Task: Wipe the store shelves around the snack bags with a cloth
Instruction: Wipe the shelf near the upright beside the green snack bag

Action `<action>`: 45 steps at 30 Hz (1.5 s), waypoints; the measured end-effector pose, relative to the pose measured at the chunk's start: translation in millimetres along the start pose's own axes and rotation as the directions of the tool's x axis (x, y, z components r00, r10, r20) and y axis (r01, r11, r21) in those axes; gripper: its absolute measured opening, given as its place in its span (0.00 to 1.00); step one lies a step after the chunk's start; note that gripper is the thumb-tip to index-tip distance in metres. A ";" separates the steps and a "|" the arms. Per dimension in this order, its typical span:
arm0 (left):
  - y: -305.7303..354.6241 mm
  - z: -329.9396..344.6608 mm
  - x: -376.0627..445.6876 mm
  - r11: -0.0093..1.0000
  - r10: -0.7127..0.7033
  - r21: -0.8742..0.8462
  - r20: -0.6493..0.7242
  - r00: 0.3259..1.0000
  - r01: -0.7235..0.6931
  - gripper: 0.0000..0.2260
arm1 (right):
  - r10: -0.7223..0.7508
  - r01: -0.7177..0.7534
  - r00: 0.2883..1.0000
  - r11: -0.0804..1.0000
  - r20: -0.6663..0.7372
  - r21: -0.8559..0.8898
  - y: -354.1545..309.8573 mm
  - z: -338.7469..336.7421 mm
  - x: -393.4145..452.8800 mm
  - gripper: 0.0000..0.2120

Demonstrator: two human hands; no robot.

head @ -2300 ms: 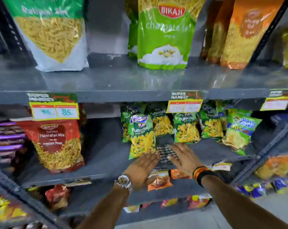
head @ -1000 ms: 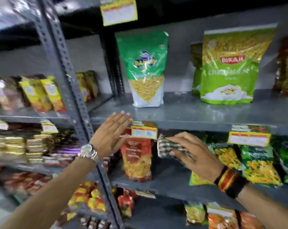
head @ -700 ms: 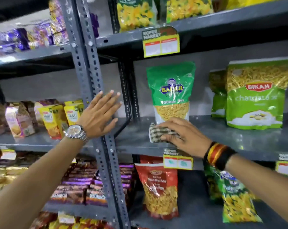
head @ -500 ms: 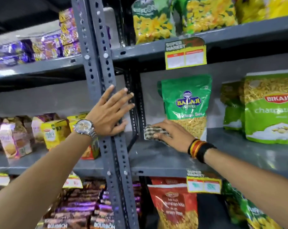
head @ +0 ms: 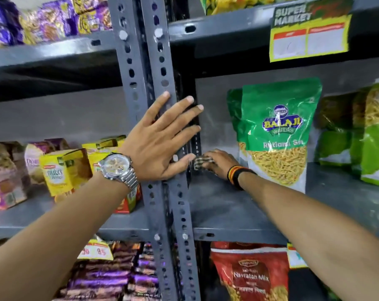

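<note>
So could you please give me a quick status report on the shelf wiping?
Left hand flat on the upright post. Right hand pressing cloth at the shelf's back left corner. Green snack bag close beside.

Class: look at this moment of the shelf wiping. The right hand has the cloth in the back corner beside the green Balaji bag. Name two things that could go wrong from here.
1. The right hand presses the checked cloth close beside the green Balaji bag, which stands upright; a sweep to the right could well tip it over.
2. The left hand lies flat on the slotted upright; the cloth works just behind it, so knuckles might scrape the metal edges.
</note>
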State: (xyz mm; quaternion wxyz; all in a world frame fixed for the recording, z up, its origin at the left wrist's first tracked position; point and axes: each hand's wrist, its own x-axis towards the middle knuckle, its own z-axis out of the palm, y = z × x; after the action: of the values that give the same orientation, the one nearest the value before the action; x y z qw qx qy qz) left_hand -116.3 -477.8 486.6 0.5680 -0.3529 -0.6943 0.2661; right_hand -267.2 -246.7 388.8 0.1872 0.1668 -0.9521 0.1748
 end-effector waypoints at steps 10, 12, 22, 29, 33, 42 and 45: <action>0.5 -0.2 -0.5 1.000 -0.016 -0.015 -0.051 0.999 0.015 0.28 | 0.177 -0.172 0.983 0.980 0.051 -0.102 18.3 24.5 49.5 0.19; 0.7 0.1 -0.9 1.000 -0.017 -0.012 -0.067 0.998 0.017 0.28 | 0.217 -0.205 0.968 0.973 0.126 -0.106 23.2 29.2 53.2 0.21; 2.3 -3.8 0.2 1.000 -0.025 0.002 -0.038 0.999 0.025 0.28 | -0.042 0.008 0.957 0.993 0.287 0.120 -6.9 20.4 12.4 0.17; 14.5 -8.8 4.7 0.994 -0.107 -0.009 0.021 0.994 0.107 0.31 | -0.302 0.186 0.853 0.938 0.426 0.293 -24.5 -21.0 -47.6 0.17; 28.2 -3.9 7.0 0.979 -0.203 -0.023 -0.007 0.979 0.203 0.29 | -0.179 0.076 0.933 0.946 0.312 0.315 -26.4 -14.2 -38.6 0.17; 26.8 2.6 2.4 0.982 -0.187 -0.029 -0.035 0.982 0.186 0.27 | -0.469 0.295 0.762 0.866 0.447 0.404 -39.2 -17.7 -87.1 0.16; 27.8 3.6 2.4 0.981 -0.193 -0.026 -0.041 0.980 0.192 0.27 | -0.415 0.186 0.730 0.885 0.543 0.426 -26.0 -48.5 -94.1 0.16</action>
State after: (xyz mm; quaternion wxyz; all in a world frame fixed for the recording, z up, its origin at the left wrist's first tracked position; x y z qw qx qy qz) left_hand -114.9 -458.8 465.9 0.6019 -0.2961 -0.7157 0.1947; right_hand -160.6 -226.8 399.0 -0.1420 0.3989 -0.8736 0.2398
